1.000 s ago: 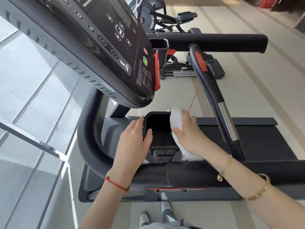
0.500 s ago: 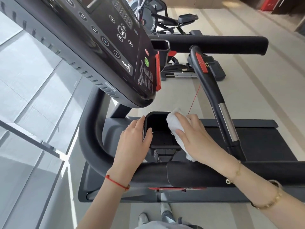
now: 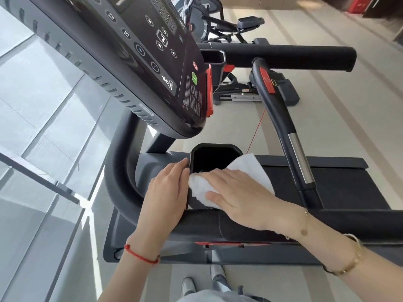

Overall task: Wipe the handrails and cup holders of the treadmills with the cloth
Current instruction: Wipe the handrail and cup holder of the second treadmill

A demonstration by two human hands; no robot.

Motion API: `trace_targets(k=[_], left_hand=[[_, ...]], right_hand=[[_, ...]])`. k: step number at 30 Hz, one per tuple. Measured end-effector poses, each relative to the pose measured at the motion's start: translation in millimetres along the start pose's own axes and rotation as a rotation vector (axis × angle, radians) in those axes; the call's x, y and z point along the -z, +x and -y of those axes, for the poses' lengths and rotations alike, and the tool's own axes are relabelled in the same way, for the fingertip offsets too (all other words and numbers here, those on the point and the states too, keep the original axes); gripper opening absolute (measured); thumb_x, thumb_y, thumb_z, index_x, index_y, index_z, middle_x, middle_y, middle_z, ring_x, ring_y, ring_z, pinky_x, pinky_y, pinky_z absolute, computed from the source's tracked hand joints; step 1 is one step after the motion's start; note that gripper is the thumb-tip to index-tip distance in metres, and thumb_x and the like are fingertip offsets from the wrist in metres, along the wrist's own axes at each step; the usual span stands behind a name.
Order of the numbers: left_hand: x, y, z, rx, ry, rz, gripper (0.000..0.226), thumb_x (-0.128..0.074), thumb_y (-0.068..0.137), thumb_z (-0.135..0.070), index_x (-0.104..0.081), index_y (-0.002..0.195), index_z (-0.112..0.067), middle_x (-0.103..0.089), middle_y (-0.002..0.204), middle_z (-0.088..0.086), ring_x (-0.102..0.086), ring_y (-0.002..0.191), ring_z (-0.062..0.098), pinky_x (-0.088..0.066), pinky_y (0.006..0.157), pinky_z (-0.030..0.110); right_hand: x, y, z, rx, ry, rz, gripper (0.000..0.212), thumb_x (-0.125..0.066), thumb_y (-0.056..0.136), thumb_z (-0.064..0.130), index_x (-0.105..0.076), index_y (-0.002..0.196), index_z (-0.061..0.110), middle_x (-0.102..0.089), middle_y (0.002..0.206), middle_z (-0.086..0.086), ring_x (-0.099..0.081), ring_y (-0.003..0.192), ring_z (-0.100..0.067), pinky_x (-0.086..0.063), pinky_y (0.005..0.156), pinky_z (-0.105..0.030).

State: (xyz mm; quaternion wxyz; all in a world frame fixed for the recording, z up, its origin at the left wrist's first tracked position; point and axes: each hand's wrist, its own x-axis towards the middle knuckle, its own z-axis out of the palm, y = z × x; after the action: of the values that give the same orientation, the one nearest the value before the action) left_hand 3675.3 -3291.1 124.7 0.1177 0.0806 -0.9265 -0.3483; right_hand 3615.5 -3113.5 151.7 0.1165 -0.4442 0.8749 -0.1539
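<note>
A black cup holder [image 3: 216, 149] sits below the treadmill console, in the middle of the view. My left hand [image 3: 168, 192] grips its left wall, with the fingers curled over the rim. My right hand [image 3: 237, 195] lies flat on a white cloth [image 3: 248, 168] and presses it onto the near rim of the holder. The cloth spreads out to the right, over the holder's right edge. A padded black handrail [image 3: 207, 223] runs across just below both hands. A second cup holder [image 3: 214, 58] shows at the far side of the console.
The tilted console [image 3: 152, 62] overhangs the holder from the upper left. A curved pulse-grip bar [image 3: 290, 136] rises at the right. A far handrail [image 3: 283, 55] crosses the top. A red safety cord [image 3: 257, 129] hangs near the holder. Exercise bikes stand behind; glass wall at left.
My right hand moved the cloth from the holder's right wall toward the left onto its near rim, and the fingers flattened out. My left hand stayed on the left wall.
</note>
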Motion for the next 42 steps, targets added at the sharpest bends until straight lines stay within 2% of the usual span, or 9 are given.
trace_targets(k=[7,13,17,21,24,29,36,39,42], left_hand=[[-1,-3,-1,-0.019,0.008,-0.004,0.039,-0.041,0.102,-0.029,-0.055,0.136,-0.015,-0.062,0.128,-0.001,-0.057,0.117,0.017,-0.045,0.100,0.039],[-2,-2,-1,-0.033,0.017,0.007,0.040,-0.042,0.102,-0.030,-0.052,0.138,-0.016,-0.062,0.126,-0.001,-0.057,0.114,0.017,-0.046,0.098,0.039],[-2,1,-2,-0.036,0.052,0.003,0.042,-0.045,0.101,-0.033,-0.051,0.139,-0.017,-0.062,0.127,-0.001,-0.059,0.110,0.019,-0.048,0.094,0.039],[-5,7,-5,-0.022,0.067,0.002,0.046,-0.047,0.099,-0.034,-0.047,0.142,-0.017,-0.060,0.124,-0.001,-0.060,0.108,0.021,-0.049,0.092,0.038],[-10,13,-7,-0.004,0.085,-0.004,0.049,-0.048,0.098,-0.034,-0.044,0.144,-0.016,-0.059,0.125,0.001,-0.058,0.110,0.021,-0.048,0.092,0.038],[-16,18,-8,0.019,0.073,-0.016,0.041,-0.052,0.097,-0.032,-0.049,0.135,-0.019,-0.060,0.111,-0.001,-0.059,0.101,0.020,-0.047,0.083,0.034],[-17,19,-5,0.030,0.056,-0.021,0.051,-0.052,0.096,-0.034,-0.043,0.144,-0.018,-0.058,0.120,-0.002,-0.057,0.109,0.017,-0.048,0.089,0.033],[-17,19,-5,0.030,0.046,-0.018,0.051,-0.052,0.096,-0.034,-0.043,0.144,-0.020,-0.058,0.118,-0.003,-0.058,0.108,0.018,-0.049,0.088,0.033],[-17,19,-4,0.036,0.046,-0.014,0.051,-0.052,0.096,-0.035,-0.042,0.144,-0.020,-0.058,0.119,-0.003,-0.057,0.108,0.018,-0.048,0.089,0.032]], right_hand=[[7,-42,-34,0.045,0.011,-0.001,0.047,-0.040,0.101,0.032,-0.031,0.146,0.035,-0.043,0.134,0.020,-0.035,0.127,-0.003,-0.021,0.109,-0.019],[-7,-1,-20,0.033,-0.067,-0.034,0.040,-0.039,0.102,0.030,-0.036,0.143,0.030,-0.048,0.128,0.012,-0.041,0.116,-0.014,-0.023,0.103,-0.025],[0,-29,-33,0.042,0.052,-0.067,0.039,-0.044,0.101,0.030,-0.039,0.140,0.036,-0.049,0.122,0.018,-0.041,0.113,-0.008,-0.028,0.101,-0.023],[15,-15,-36,0.000,0.100,-0.305,0.041,-0.039,0.098,0.028,-0.040,0.139,0.037,-0.048,0.123,0.017,-0.041,0.112,-0.008,-0.026,0.100,-0.022],[23,19,-43,-0.051,-0.039,-0.409,0.045,-0.043,0.099,0.023,-0.038,0.143,0.032,-0.048,0.127,0.009,-0.041,0.111,-0.016,-0.028,0.098,-0.029],[8,73,-48,-0.031,-0.323,-0.172,0.049,-0.046,0.099,0.026,-0.032,0.146,0.029,-0.045,0.130,0.003,-0.043,0.114,-0.023,-0.034,0.095,-0.035],[20,41,-86,-0.198,0.091,-0.090,0.044,-0.039,0.101,0.034,-0.029,0.143,0.038,-0.045,0.127,0.005,-0.052,0.107,-0.021,-0.040,0.080,-0.034],[23,55,-76,-0.148,0.020,-0.067,0.043,-0.039,0.101,0.034,-0.030,0.143,0.036,-0.045,0.127,0.003,-0.049,0.112,-0.023,-0.043,0.088,-0.040],[23,81,-64,-0.087,-0.027,-0.057,0.040,-0.042,0.099,0.032,-0.036,0.139,0.036,-0.049,0.124,0.003,-0.047,0.113,-0.022,-0.038,0.078,-0.036]])
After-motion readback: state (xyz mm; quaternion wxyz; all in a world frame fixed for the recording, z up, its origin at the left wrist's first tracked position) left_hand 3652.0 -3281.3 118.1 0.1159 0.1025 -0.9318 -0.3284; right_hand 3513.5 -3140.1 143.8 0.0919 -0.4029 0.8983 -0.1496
